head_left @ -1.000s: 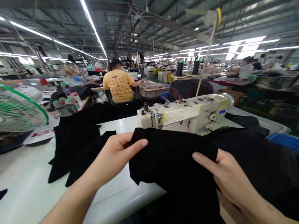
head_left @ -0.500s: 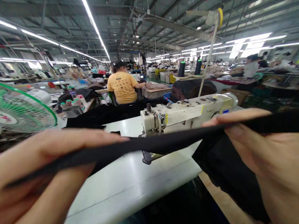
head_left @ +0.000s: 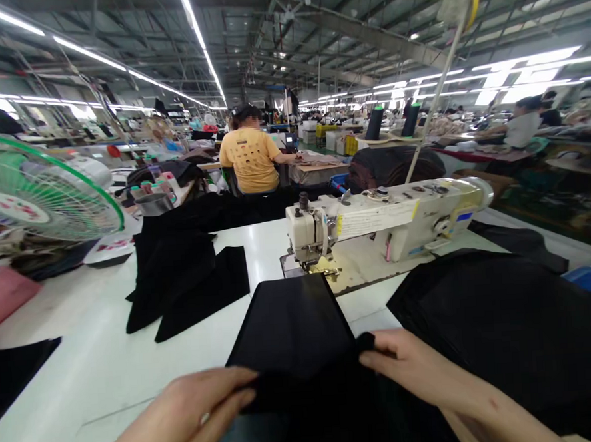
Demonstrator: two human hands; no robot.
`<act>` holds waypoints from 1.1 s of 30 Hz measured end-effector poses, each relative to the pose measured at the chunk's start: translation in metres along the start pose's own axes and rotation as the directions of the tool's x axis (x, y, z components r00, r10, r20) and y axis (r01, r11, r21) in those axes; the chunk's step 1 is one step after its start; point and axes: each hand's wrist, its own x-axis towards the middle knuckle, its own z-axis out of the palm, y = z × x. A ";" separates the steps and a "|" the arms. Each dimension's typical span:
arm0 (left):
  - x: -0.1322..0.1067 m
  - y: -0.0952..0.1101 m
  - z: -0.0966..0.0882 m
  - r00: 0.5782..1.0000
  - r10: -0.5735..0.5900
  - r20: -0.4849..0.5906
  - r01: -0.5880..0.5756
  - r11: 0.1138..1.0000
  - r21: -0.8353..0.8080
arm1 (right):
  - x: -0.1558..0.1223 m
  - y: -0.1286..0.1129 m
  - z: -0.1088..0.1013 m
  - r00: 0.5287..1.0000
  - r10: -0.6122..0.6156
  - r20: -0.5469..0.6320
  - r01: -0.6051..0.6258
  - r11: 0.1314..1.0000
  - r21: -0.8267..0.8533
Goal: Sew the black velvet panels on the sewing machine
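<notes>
A black fabric piece (head_left: 291,321) lies over the front edge of the white table, its far end close to the sewing machine's needle area. My left hand (head_left: 197,407) pinches its left edge between thumb and fingers. On the other side, my right hand (head_left: 404,361) grips the right edge, where a bit of cloth sticks up between thumb and finger. Beyond the cloth stands a cream sewing machine (head_left: 366,223) with a paper label on its arm. The near part of the fabric hangs down dark, and its lower end cannot be made out.
Black cut pieces (head_left: 184,281) lie on the table's left, and a larger black stack (head_left: 506,321) covers the right. A green-rimmed fan (head_left: 43,190) stands at left. Ahead, a person in a yellow shirt (head_left: 251,157) sits facing away. A thread stand pole (head_left: 432,92) rises behind the machine.
Both hands have come down from in front of my face, where they held a black edge stretched. The fabric now rests on the table before the machine.
</notes>
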 end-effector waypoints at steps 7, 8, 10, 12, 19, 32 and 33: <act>0.102 -0.049 0.035 0.952 -0.305 -0.011 0.287 0.884 0.368 | 0.098 0.020 0.020 0.952 -0.049 -0.302 -0.004 0.985 -0.171; 0.110 -0.056 0.042 0.946 -0.323 -0.032 0.309 0.869 0.385 | 0.109 0.022 0.023 0.941 -0.041 -0.335 -0.021 0.983 -0.180; 0.122 -0.068 0.055 0.936 -0.349 -0.050 0.341 0.860 0.381 | 0.126 0.026 0.029 0.919 -0.019 -0.393 -0.061 0.980 -0.192; 0.128 -0.078 0.063 0.929 -0.367 -0.059 0.364 0.865 0.345 | 0.137 0.030 0.035 0.903 -0.004 -0.431 -0.089 0.977 -0.195; 0.120 -0.082 0.068 0.934 -0.347 -0.085 0.354 0.932 0.082 | 0.127 0.020 0.043 0.897 -0.071 -0.435 0.007 0.989 -0.146; 0.071 -0.014 0.042 0.933 -0.359 -0.015 0.124 0.360 -0.925 | 0.046 0.024 0.001 0.833 -0.071 -0.548 0.149 0.984 0.098; 0.072 -0.011 0.042 0.926 -0.374 -0.047 0.103 0.371 -0.923 | 0.047 0.024 0.001 0.835 -0.065 -0.546 0.154 0.981 0.118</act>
